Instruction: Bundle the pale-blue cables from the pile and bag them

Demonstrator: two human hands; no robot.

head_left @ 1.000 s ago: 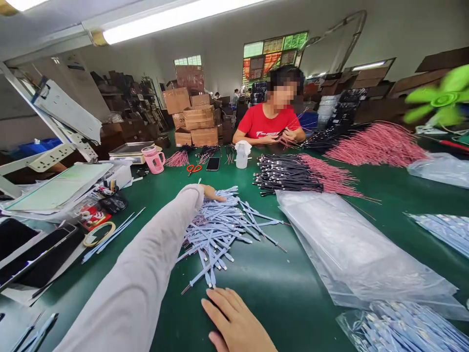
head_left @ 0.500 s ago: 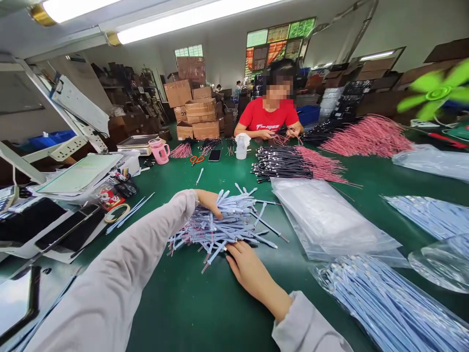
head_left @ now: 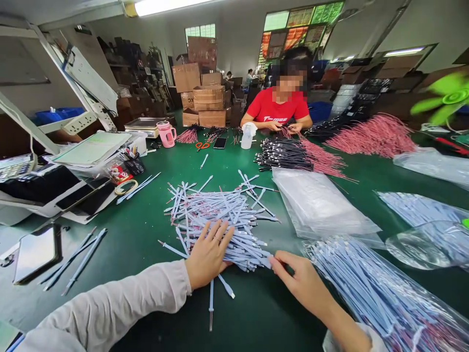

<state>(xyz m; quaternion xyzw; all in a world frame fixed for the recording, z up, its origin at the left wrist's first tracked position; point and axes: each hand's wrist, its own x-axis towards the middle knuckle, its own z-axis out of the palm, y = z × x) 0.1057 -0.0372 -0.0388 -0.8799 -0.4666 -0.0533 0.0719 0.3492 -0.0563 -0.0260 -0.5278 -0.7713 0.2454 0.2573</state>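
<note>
a pile of blue cables (head_left: 220, 210) lies mid-desk (head_left: 146, 249). the left hand (head_left: 208, 253) rests on its near side — open, fingers spread. the right hand (head_left: 302, 278) pinches a cable end (head_left: 266, 262) at the pile's right edge, thumb against forefinger — beside it, more blue cables lie in a clear bag (head_left: 384, 288).

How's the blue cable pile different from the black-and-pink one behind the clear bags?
The blue pile is pale; the black-and-pink pile is mostly dark with pink wires. The blue pile is jumbled; the black-and-pink pile is mostly lined up. Both lie on the green table.
</note>
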